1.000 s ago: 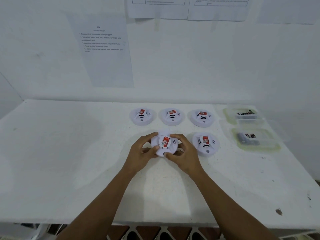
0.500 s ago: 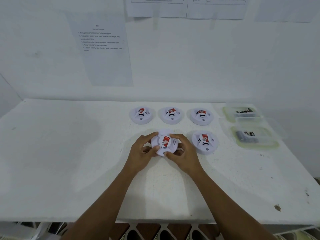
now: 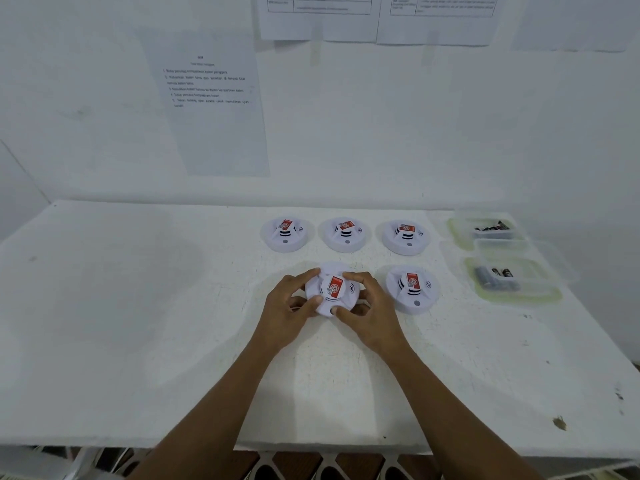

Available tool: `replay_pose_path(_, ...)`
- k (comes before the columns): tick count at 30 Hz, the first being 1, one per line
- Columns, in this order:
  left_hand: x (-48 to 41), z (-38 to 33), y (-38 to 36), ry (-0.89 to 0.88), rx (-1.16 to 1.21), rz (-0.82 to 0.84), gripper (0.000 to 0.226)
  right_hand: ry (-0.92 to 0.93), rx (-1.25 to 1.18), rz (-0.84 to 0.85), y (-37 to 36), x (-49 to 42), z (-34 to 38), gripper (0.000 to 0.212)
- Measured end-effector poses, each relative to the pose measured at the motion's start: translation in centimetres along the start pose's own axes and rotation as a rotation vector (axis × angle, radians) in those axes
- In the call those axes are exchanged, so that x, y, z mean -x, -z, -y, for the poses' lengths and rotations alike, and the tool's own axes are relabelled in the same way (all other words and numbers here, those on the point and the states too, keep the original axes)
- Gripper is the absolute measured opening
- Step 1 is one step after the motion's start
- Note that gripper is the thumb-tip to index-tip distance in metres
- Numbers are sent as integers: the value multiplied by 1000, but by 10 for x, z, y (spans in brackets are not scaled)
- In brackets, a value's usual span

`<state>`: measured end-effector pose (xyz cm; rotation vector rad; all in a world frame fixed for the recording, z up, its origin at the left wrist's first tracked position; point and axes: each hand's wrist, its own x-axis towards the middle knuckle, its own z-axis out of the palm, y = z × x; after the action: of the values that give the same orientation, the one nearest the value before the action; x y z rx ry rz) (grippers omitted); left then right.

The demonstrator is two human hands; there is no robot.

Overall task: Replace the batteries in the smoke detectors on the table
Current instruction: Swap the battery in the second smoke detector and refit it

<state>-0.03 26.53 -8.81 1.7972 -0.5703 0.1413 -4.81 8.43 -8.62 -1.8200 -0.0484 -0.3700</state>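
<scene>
Right now my left hand [image 3: 287, 308] and right hand [image 3: 372, 318] curl fingers round the rim of the smoke detector [image 3: 333, 289], well left of the near battery tray [image 3: 540, 300], perhaps slightly lifted. Light, stiff, slick plastic, I judge: hold the rim.

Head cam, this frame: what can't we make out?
Head view only.
- held detector underside: faces away, wrapped by left hand and right hand; battery cover state unknown.
- batteries in near container and far container: too small, blurred to count.
- wall sheet text: blurred; upper sheets cut by top edge.
</scene>
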Motion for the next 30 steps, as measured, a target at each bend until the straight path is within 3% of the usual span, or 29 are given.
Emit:
replay_pose_path(5, -1, 2, -1, 9, -7, -7, 61, -3, -11, 5, 0, 1, 0, 55)
replay_pose_path(13, -1, 4, -1, 19, -11, 4, 47, 4, -20, 14, 1, 2, 1, 55)
replay_pose_path(21, 0, 2, -2, 30, 13, -3, 46, -77, -80, 15, 6, 0, 6, 40)
replay_pose_path(30, 0, -3, -2, 37, -11, -9, 44, -90, -119, 4, 8, 0, 3, 38)
